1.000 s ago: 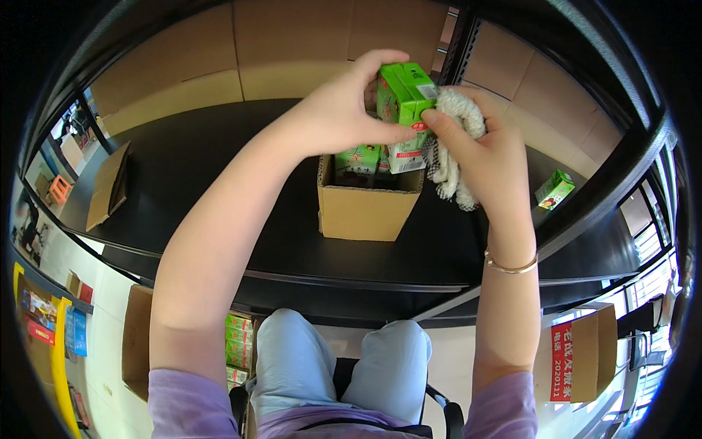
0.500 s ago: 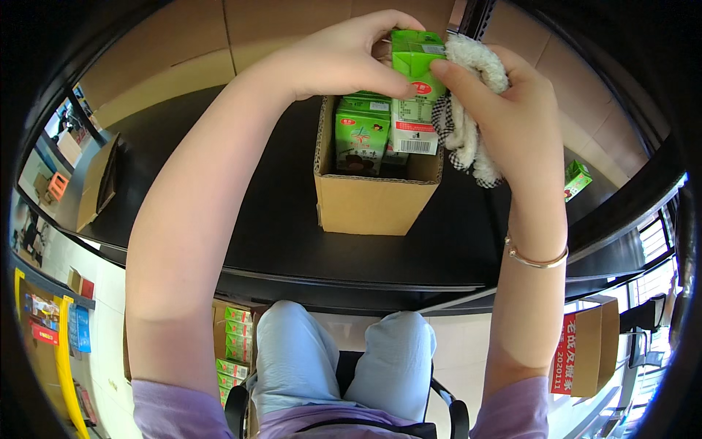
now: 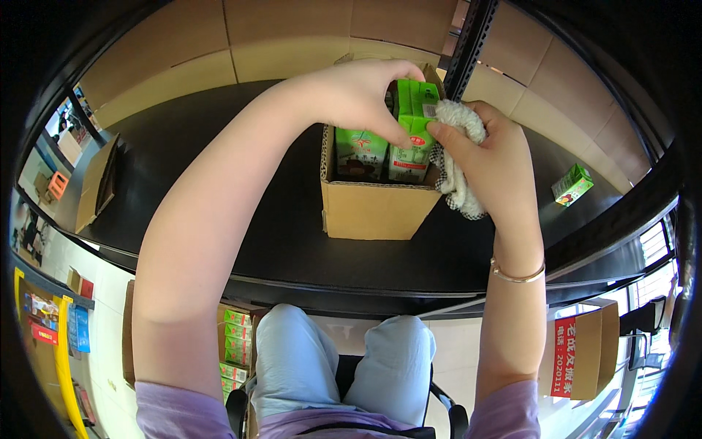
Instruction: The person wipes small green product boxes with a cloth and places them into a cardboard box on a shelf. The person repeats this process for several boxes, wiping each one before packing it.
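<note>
A green and white drink carton (image 3: 419, 101) stands upright, partly lowered into an open cardboard box (image 3: 380, 212). My left hand (image 3: 362, 94) grips its top, thumb on the near side; the other fingers are mostly hidden behind it. In my right hand (image 3: 491, 157) is a bunched white fluffy cloth (image 3: 461, 186) with a black-and-white checked edge. That hand's thumb touches the carton's right side. Beside the held carton, another green carton (image 3: 358, 157) sits in the left part of the box, partly covered by my left hand.
The box stands on a black shelf (image 3: 285, 249). One loose green carton (image 3: 572, 185) is at the right, near a black post. A cardboard piece (image 3: 99, 183) leans at the left. Below are a box of several cartons (image 3: 238, 333) and a red-labelled cardboard box (image 3: 596, 351).
Both hands have moved down and toward me, lowering the carton from above the box until its lower part is inside. The cloth came down with my right hand.
</note>
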`<state>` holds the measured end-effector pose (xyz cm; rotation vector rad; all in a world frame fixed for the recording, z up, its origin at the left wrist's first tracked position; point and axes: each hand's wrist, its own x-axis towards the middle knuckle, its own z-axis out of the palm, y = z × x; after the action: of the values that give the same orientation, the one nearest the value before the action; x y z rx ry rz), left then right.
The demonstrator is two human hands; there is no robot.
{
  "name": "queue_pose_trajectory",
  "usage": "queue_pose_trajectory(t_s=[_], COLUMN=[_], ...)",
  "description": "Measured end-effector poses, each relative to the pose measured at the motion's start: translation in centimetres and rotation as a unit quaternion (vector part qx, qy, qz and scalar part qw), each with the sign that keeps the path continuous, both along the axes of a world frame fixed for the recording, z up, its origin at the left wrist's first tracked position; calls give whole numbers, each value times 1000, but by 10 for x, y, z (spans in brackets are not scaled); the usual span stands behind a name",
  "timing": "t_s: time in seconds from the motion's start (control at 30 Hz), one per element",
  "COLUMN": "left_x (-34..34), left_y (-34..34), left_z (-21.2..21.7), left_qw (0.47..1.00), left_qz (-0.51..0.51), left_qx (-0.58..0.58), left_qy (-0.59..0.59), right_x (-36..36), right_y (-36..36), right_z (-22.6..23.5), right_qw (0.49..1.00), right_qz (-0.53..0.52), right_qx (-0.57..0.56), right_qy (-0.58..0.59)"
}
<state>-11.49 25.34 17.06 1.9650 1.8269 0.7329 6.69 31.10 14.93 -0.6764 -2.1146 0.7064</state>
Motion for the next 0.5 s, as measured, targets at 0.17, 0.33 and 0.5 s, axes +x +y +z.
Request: queue_pose_trajectory(t_s=[0.17, 0.33, 0.5], left_x=[-4, 2, 6], left_y=[1, 3, 1], left_z=[-8, -11, -22], left_qw=[994, 984, 952], left_qz=[-5, -3, 27], left_qx=[46, 57, 112], left_qy=[96, 171, 285], right_x=[0, -1, -11], right_y=[0, -2, -5], right_z=[1, 4, 4], right_qw=[997, 986, 952], right_qz=[8, 4, -14], right_qx=[45, 122, 218], right_qy=[-58, -110, -216])
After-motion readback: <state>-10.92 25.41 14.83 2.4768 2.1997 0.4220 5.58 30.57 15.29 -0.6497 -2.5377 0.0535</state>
